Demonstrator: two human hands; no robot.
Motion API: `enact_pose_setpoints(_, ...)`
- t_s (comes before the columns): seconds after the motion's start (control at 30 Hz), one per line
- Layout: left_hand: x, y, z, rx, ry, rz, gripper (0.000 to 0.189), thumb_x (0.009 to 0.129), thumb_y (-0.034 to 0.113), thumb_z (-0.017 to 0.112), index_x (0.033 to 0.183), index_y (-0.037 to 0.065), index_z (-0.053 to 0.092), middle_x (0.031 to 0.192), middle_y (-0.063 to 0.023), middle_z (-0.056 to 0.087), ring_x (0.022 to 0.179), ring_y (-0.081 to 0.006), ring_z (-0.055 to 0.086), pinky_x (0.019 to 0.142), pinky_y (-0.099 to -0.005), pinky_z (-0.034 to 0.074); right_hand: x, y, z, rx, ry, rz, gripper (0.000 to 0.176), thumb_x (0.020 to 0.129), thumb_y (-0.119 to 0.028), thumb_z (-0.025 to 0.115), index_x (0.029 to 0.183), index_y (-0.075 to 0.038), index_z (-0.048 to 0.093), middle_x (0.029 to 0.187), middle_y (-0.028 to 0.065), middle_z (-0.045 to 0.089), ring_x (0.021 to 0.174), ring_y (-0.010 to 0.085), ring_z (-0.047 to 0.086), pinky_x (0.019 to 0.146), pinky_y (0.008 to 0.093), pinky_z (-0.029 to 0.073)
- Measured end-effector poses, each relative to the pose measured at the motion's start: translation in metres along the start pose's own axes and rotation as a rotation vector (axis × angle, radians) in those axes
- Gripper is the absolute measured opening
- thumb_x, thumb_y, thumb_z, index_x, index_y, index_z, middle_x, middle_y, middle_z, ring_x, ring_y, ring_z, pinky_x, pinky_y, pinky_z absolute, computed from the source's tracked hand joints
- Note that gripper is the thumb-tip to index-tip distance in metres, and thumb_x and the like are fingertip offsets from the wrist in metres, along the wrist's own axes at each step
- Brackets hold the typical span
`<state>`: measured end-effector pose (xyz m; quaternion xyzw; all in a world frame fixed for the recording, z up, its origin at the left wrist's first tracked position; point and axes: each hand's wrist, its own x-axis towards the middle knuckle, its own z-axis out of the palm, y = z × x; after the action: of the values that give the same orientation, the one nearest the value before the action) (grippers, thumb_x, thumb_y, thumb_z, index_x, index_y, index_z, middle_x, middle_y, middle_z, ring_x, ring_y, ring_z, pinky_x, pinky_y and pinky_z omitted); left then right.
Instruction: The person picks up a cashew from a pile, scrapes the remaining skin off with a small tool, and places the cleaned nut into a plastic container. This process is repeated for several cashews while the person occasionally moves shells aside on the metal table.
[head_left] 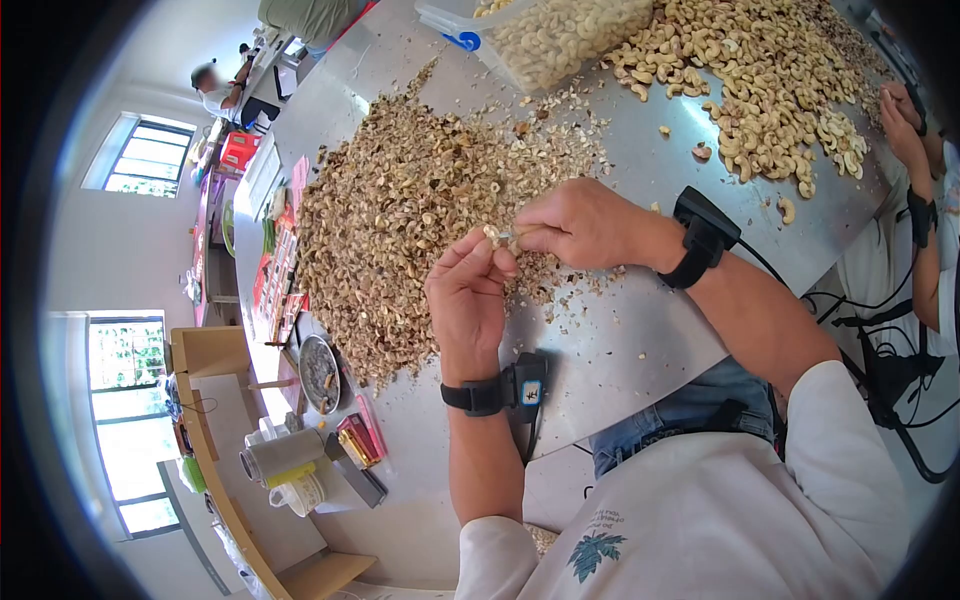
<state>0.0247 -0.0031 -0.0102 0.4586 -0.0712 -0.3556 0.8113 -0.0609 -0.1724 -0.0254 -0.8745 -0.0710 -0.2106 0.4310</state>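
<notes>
My left hand is closed in a pinch on a small pale cashew nut, held in front of the heap of broken bits. Meeting it from the right, my right hand is closed around a small tool, of which only a short thin grey tip shows at the nut. Its handle is hidden in my fingers. Behind and to the left of both hands spreads a large heap of brown shell and skin fragments on the metal table.
A clear plastic box of cashews stands at the back, beside a pile of cashews. At left lie a metal bowl and a grey cylinder. Another person's hands are at far right. Cables hang nearby.
</notes>
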Motion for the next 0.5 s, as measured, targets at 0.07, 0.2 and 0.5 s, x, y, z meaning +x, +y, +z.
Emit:
enact_pose_setpoints(0.07, -0.001, 0.0, 0.001, 0.024, 0.029, -0.003, 0.017, 0.085, -0.005, 0.054, 0.1, -0.009, 0.058, 0.079, -0.0157, 0.063, 0.067, -0.0229, 0.061, 0.063, -0.0309, 0.051, 0.0, -0.001, 0.002, -0.088, 0.054, -0.009, 0.016, 0.081, -0.016, 0.059, 0.073, -0.003, 0.055, 0.065, 0.0169, 0.053, 0.063, 0.0361, 0.054, 0.056, 0.0415, 0.042)
enact_pose_setpoints(0.2, -0.002, 0.001, 0.004, 0.052, 0.04, 0.001, 0.016, 0.085, -0.004, 0.054, 0.099, -0.009, 0.059, 0.08, -0.0161, 0.064, 0.066, -0.0228, 0.062, 0.062, -0.0306, 0.051, 0.0, 0.0, -0.001, -0.118, 0.055, -0.005, 0.016, 0.082, -0.018, 0.058, 0.077, -0.003, 0.056, 0.066, 0.0178, 0.054, 0.066, 0.0371, 0.056, 0.057, 0.0429, 0.043)
enact_pose_setpoints(0.5, -0.001, 0.002, 0.003, 0.03, 0.0, -0.022, 0.016, 0.086, -0.004, 0.053, 0.1, -0.008, 0.059, 0.08, -0.0157, 0.063, 0.067, -0.0222, 0.062, 0.062, -0.0296, 0.051, 0.004, -0.004, -0.011, 0.124, -0.1, 0.138, 0.024, 0.081, -0.021, 0.058, 0.066, -0.003, 0.054, 0.062, 0.0169, 0.054, 0.059, 0.0356, 0.052, 0.056, 0.0424, 0.039)
